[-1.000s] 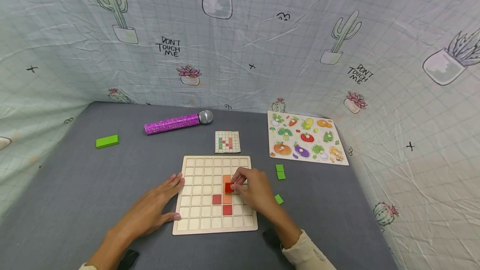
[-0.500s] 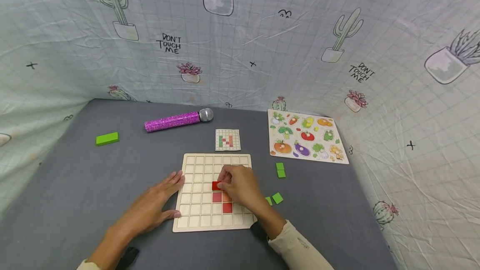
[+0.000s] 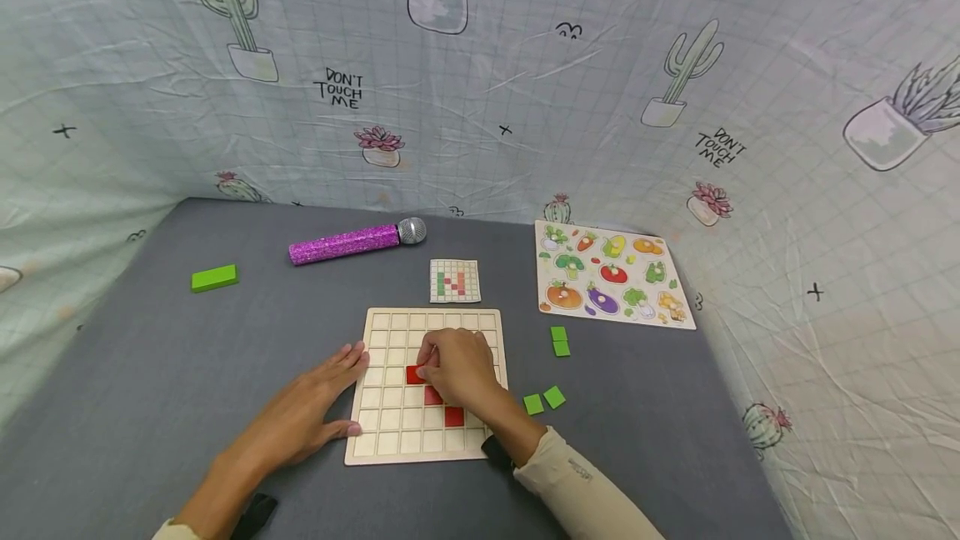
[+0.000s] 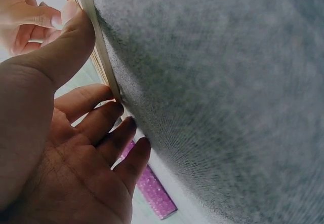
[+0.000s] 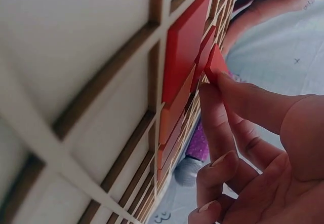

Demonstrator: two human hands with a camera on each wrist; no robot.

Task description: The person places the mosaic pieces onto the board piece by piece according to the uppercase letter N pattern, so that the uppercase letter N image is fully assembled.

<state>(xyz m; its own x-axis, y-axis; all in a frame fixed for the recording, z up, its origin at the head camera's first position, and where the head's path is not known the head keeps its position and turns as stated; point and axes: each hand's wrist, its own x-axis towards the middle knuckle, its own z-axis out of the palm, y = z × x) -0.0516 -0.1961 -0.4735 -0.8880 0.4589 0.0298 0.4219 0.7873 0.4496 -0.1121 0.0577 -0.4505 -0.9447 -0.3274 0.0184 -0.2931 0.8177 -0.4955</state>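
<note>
A wooden grid board (image 3: pixel 386 444) lies on the grey table. My right hand (image 3: pixel 461 365) is over its middle, pinching a red square tile (image 3: pixel 413 375) between thumb and fingers. In the right wrist view this tile (image 5: pixel 216 64) is tilted just off the grid. Two red tiles sit in the board's cells, one lower (image 3: pixel 453 417) and one diagonally above it (image 3: pixel 432 396). Orange tiles (image 5: pixel 174 110) in the grid show in the right wrist view but are hidden by my hand in the head view. My left hand (image 3: pixel 300 411) rests with extended fingers and thumb against the board's left edge.
Several green tiles (image 3: pixel 554 397) lie right of the board. Behind it is a small pattern card (image 3: pixel 454 282). A purple glitter microphone (image 3: pixel 345 247) and a green block (image 3: pixel 214 278) lie at back left, a vegetable puzzle board (image 3: pixel 611 277) at back right. A printed cloth hangs behind.
My right hand has moved left across the board with the red tile, covering the orange tiles in the head view. A loose green tile beside the wrist has come into view. My left hand stays put.
</note>
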